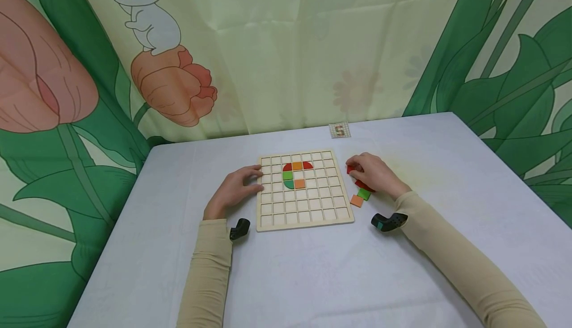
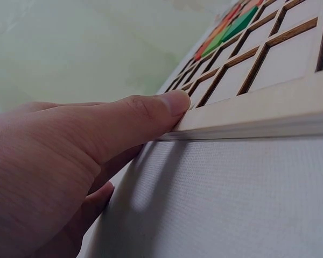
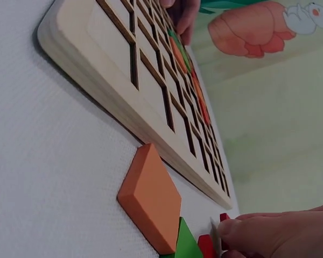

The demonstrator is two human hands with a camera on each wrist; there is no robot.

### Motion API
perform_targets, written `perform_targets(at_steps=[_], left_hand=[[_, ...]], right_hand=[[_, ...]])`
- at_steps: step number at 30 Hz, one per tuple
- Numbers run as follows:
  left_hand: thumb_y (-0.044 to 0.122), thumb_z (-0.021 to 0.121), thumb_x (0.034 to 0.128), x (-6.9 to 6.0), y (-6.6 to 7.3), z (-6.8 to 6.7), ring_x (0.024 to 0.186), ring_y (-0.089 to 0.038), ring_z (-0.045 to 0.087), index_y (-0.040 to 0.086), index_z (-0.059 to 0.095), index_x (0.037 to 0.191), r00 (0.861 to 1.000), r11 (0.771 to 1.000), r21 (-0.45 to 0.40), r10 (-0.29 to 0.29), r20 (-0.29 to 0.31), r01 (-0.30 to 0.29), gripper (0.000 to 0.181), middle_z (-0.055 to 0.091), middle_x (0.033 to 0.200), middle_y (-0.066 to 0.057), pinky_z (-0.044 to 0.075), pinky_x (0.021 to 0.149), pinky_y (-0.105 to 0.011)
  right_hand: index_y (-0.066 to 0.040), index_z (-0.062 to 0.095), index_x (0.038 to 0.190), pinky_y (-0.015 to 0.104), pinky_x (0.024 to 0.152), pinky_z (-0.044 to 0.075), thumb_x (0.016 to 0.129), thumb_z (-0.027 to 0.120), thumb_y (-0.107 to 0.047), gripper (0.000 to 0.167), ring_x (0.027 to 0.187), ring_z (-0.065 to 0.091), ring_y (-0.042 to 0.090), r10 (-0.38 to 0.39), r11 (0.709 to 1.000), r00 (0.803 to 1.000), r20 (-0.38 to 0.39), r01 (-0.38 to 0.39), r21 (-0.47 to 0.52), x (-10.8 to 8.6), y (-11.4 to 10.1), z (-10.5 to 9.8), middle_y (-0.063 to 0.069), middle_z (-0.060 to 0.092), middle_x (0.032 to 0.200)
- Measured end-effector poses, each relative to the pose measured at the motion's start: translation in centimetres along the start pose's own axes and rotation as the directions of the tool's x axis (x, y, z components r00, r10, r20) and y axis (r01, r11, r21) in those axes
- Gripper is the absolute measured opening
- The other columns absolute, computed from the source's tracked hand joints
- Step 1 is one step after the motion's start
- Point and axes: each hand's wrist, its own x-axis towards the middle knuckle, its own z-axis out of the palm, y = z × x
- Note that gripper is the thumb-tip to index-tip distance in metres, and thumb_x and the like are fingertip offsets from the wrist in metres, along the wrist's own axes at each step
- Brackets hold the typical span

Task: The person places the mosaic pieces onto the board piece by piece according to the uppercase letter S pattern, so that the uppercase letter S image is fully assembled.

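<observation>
A square wooden grid board (image 1: 306,227) lies on the table, with red, orange and green pieces set in some of its upper cells. My left hand (image 1: 232,189) rests against its left edge, the thumb (image 2: 175,102) touching the rim in the left wrist view. Right of the board, my right hand (image 1: 374,173) pinches a red piece (image 1: 350,169) between thumb and fingers, just above the table. Under and beside that hand lie another red piece (image 1: 364,185), a green piece (image 1: 364,194) and an orange square (image 1: 356,201); the hand partly hides the red one.
A small card with a gridded S-like pattern (image 1: 340,130) lies near the table's back edge. White cloth (image 1: 286,278) covers the table. Behind it hangs a printed curtain (image 1: 286,70) with flowers, leaves and a white animal. A black wrist device (image 1: 389,222) sits at the right cuff.
</observation>
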Motion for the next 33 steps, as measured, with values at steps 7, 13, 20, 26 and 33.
perform_targets(at_steps=[7,13,20,26,33], left_hand=[[0.021,0.076,0.0868,0.0,0.0,0.0,0.141,-0.026,0.036,0.006,0.066,0.122,1.000,1.000,-0.002,-0.004,0.001,0.004,0.040,0.049,0.146,-0.005,0.027,0.116,-0.043],[0.021,0.076,0.0867,0.0,0.0,0.0,0.141,-0.025,0.036,0.005,0.066,0.122,1.000,1.000,0.002,-0.002,0.001,0.002,0.040,0.049,0.146,-0.005,0.027,0.116,-0.043],[0.020,0.076,0.0866,-0.1,0.0,-0.1,0.140,-0.027,0.038,0.004,0.066,0.122,1.000,1.000,0.004,0.011,-0.001,-0.011,0.040,0.050,0.146,-0.007,0.028,0.116,-0.044],[0.021,0.076,0.0866,0.0,-0.2,0.0,0.140,-0.026,0.038,0.005,0.066,0.122,1.000,1.000,0.005,0.014,-0.003,-0.014,0.040,0.050,0.145,-0.006,0.028,0.116,-0.043],[0.021,0.076,0.0868,0.1,-0.3,0.1,0.141,-0.026,0.036,0.006,0.066,0.122,1.000,1.000,0.005,0.002,-0.002,-0.002,0.040,0.049,0.146,-0.005,0.028,0.116,-0.044]], right_hand=[[0.002,0.064,0.122,0.040,0.080,0.052,0.094,0.063,-0.008,0.030,0.095,0.058,0.027,-0.078,0.997,0.997,0.006,0.077,0.028,0.1,-1.8,0.0,0.015,0.062,0.110],[0.002,0.066,0.117,0.038,0.081,0.052,0.093,0.066,-0.008,0.027,0.092,0.058,0.023,-0.170,0.985,0.983,0.069,0.170,0.017,0.4,-4.7,0.6,0.011,0.063,0.105],[-0.001,0.069,0.114,0.038,0.085,0.049,0.091,0.067,-0.009,0.024,0.095,0.056,0.023,-0.224,0.973,0.965,0.133,0.230,-0.028,1.1,-7.3,1.8,0.009,0.064,0.104],[-0.003,0.071,0.110,0.033,0.077,0.048,0.090,0.068,-0.008,0.022,0.087,0.054,0.020,-0.252,0.964,0.957,0.142,0.261,-0.050,1.6,-8.1,2.7,0.006,0.063,0.097],[-0.003,0.071,0.108,0.032,0.077,0.048,0.089,0.068,-0.007,0.020,0.086,0.054,0.019,-0.237,0.969,0.962,0.135,0.244,-0.038,1.9,-8.2,2.9,0.004,0.064,0.095]])
